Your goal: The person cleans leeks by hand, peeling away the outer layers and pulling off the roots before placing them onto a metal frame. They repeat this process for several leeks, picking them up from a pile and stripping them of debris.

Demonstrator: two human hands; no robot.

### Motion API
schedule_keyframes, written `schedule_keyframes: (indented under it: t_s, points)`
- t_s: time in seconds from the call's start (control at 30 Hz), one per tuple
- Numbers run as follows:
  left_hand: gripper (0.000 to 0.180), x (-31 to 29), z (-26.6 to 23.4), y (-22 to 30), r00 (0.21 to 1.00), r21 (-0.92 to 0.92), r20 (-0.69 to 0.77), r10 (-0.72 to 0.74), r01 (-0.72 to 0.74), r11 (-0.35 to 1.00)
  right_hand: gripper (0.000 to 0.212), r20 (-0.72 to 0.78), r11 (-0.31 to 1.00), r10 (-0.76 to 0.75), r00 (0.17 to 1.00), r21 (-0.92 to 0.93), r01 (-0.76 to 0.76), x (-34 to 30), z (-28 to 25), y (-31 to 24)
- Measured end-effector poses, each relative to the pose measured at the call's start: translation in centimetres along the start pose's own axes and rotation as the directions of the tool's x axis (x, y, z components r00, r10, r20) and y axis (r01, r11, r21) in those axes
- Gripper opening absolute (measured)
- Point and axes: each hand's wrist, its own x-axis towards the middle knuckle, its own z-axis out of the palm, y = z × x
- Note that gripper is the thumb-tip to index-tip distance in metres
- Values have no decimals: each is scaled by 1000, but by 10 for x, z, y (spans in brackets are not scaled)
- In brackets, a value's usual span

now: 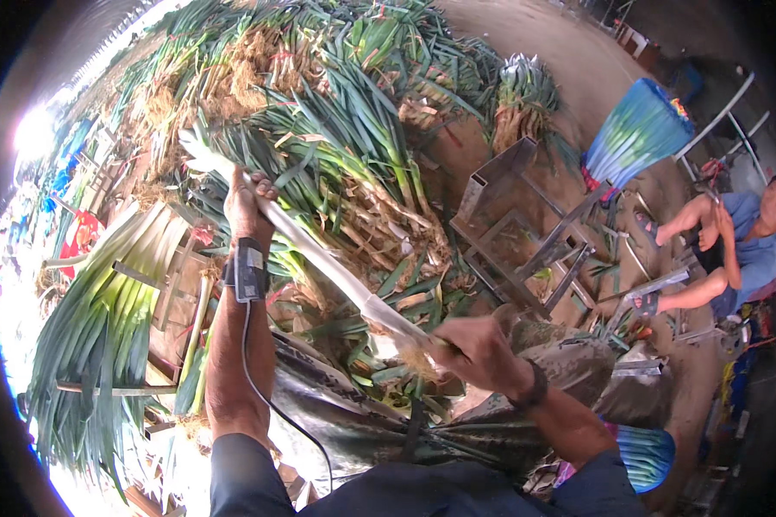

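Leek (319, 252) held aslant, left hand (250, 200) gripping its upper shaft, right hand (483, 351) closed beside the roots (419, 360), apparently for steadiness.

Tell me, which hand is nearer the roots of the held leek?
Right hand: it is close beside the roots; the left hand grips the leek farther up, toward its opposite end.

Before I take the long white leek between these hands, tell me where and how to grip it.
Probably grip the leek mid-shaft, from above: it slants, and that slender, bare stretch lies uncovered between the left hand and the right hand at the root end.
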Motion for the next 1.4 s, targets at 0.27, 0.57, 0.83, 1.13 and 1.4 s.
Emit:
schedule_keyframes:
  t_s: [0.27,0.57,0.83,1.13,1.4]
  points:
    - [22,40,-46,24,984,56,17,176,-177,983,28,294,969,242,924,-27,-245,-105,-31,-12]
    - [25,5,-4,12,978,-2,46,205,-205,979,37,73,971,236,969,-55,-233,-28,-22,-2]
    - [24,-28,24,4,986,6,97,135,-137,991,64,-56,987,-20,998,156,29,27,38,29]
    - [29,-8,1,24,981,-87,171,96,-82,993,42,157,812,424,892,370,-451,-32,50,41]
    - [24,8,-9,33,970,10,58,238,-239,971,35,145,937,346,927,-3,-350,-39,20,19]
